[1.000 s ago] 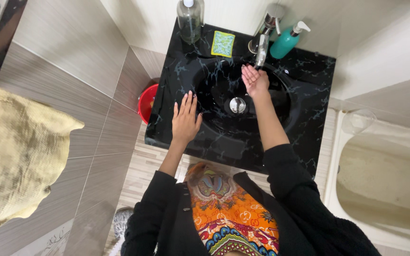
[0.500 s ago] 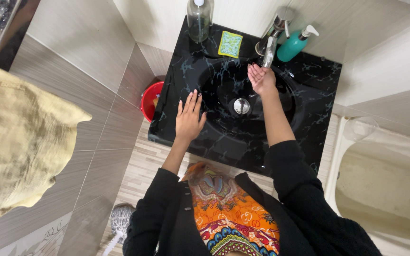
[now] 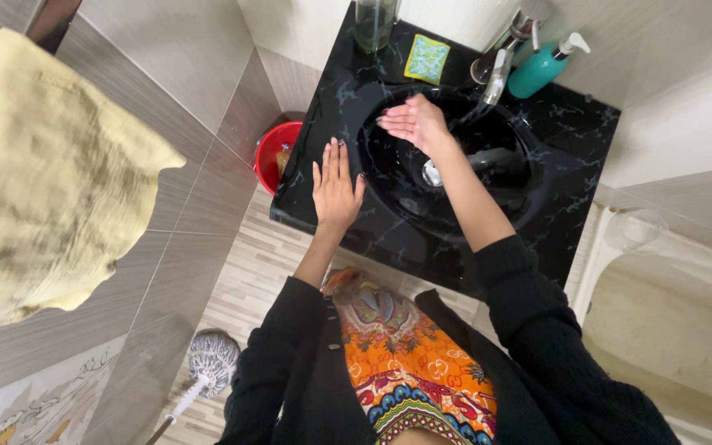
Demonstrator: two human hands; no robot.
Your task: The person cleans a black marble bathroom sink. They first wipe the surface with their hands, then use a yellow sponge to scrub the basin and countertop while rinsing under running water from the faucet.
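Black basin [image 3: 348, 107], right hand [image 3: 411, 122] moved leftward off tap [image 3: 498, 72]

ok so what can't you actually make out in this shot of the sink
- Clear bottle: top cut off by the upper edge of the head view.
- Tap: top cropped by the same edge; running water too faint to tell.
- Drain: partly hidden by the right hand's wrist.
- Red bucket: mostly hidden behind the sink counter; contents unclear.
- Left hand: flat on the rim.
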